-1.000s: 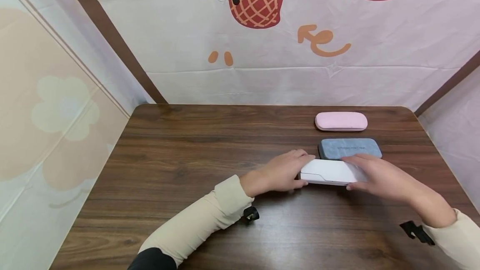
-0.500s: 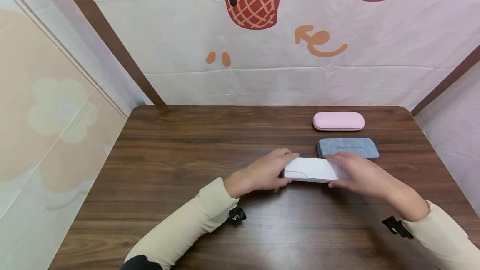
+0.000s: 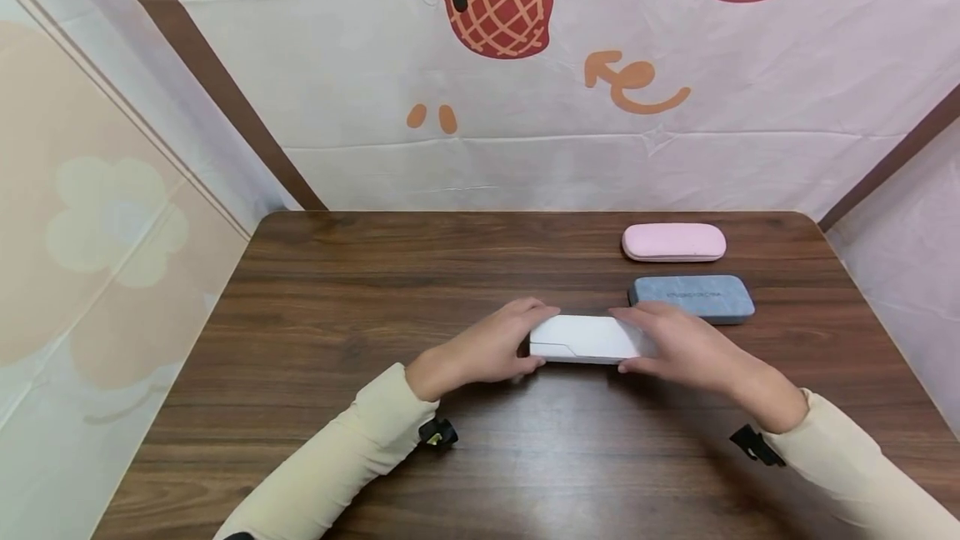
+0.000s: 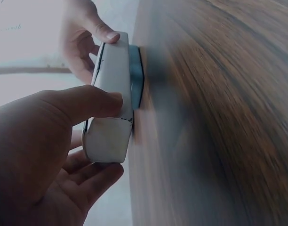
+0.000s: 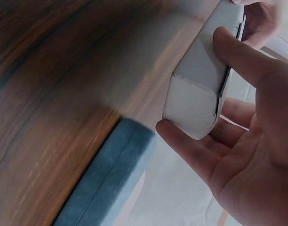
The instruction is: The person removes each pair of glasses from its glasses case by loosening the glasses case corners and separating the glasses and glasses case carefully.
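Note:
Both hands hold a long white glasses case (image 3: 588, 337) close over the table. The left hand (image 3: 491, 348) grips its left end, thumb on the near side and fingers at the far side. On its right end the right hand (image 3: 686, 350) has a similar grip. The left wrist view shows the thumb pressed along the side of the white case (image 4: 115, 70), fingers curled beneath its end. In the right wrist view, the thumb and fingers pinch the case (image 5: 193, 94) from opposite sides, and a dark lid seam shows along one edge.
A blue hard glasses case (image 3: 708, 298) lies behind the right hand, partly covered by it. Farther back is a pink rounded case (image 3: 673, 242). They lie on a dark wooden table (image 3: 375, 273), with a printed cloth (image 3: 360, 173) hanging behind it.
Both hands have carried the white case to the left, and more of the blue case now shows. The blue and pink cases have stayed in place on the table.

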`<state>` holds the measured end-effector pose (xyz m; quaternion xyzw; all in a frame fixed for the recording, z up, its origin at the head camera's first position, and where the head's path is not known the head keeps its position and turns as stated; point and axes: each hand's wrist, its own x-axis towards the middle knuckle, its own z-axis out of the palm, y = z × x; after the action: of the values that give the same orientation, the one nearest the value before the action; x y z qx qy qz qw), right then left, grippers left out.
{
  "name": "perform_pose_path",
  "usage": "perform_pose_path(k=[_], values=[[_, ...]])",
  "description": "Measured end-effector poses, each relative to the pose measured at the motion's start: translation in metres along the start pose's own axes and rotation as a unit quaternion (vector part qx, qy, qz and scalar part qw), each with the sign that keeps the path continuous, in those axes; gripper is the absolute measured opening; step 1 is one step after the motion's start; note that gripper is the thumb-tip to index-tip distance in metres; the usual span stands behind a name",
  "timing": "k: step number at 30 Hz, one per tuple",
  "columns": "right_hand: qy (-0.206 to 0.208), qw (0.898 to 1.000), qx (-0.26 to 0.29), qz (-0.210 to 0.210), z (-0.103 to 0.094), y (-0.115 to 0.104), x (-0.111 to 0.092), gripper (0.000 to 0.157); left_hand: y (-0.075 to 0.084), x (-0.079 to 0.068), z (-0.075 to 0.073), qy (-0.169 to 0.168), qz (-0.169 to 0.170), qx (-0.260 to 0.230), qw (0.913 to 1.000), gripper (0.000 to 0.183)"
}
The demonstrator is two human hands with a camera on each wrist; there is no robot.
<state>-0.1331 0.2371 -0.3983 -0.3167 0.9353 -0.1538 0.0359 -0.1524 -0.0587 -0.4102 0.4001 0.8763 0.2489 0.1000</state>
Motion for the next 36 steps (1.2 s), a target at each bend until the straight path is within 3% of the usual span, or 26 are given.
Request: perform_pose_path(k=[19,36], values=[[-0.005,0.999,0.003,-0.04,0.023,-0.024,0.033,0.068,-0.035,-0.038,-0.006,0.042,-0.018,-0.043,0.998,0.063],[0.004,0.997,0.003,-0.073,0.041,-0.038,0.058,0.067,-0.057,-0.059,-0.012,0.043,-0.057,-0.05,0.9962,0.063]])
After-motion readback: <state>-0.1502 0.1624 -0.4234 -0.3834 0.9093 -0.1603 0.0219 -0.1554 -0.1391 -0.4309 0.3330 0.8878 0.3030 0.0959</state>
